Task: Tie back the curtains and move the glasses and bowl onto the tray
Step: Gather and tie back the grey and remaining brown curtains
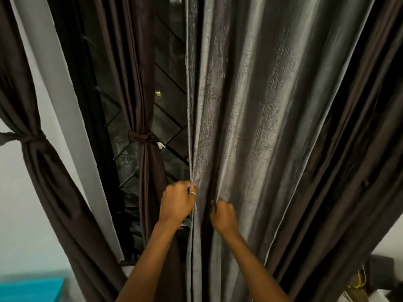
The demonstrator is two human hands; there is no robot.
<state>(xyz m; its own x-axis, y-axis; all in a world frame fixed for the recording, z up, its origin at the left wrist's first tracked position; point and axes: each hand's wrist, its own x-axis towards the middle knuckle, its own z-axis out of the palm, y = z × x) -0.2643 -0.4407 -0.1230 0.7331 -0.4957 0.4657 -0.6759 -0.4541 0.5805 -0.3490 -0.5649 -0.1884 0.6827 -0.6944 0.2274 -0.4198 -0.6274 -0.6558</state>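
While two brown curtains (150, 136) at left hung already tied, the left hand (177, 202) and right hand (223, 215) each clenched the grey curtain (250, 127) at centre frame, apparently gathering it for tying.

Two bare forearms, no sleeves in view. Left hand (177, 203) — thin silver ring (193, 193) on one finger. Right hand (222, 215) — no jewellery visible. No watch or band at either wrist.

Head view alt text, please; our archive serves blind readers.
Both hands, left hand and right hand, grip folds of a loose grey curtain. Left of it, two brown curtains hang tied back beside a dark barred window.
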